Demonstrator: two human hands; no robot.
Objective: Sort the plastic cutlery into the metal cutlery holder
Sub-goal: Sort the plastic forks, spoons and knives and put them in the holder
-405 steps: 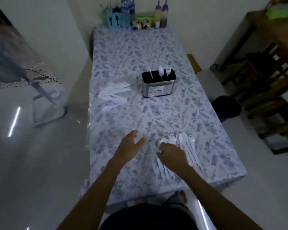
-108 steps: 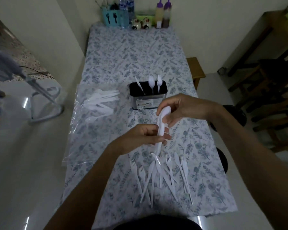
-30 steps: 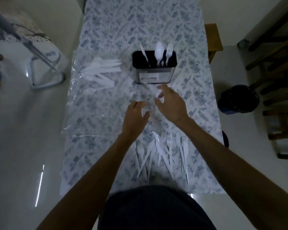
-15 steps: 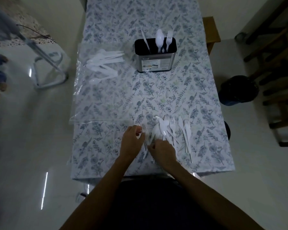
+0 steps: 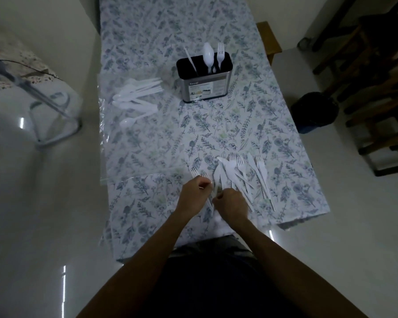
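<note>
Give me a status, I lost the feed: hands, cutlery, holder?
Left hand and right hand both down in the near pile, grips unclear. Holder has knife, spoon, fork. Path clear.

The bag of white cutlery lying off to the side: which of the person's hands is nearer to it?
Left. The left hand is nearer the bag of cutlery, on that side of the table. The right hand lies beside it, farther away; both are at the near pile.

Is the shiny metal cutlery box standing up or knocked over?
Standing up. The metal cutlery holder sits on its base with its opening upward, and a knife, spoon and fork poke out the top.
</note>
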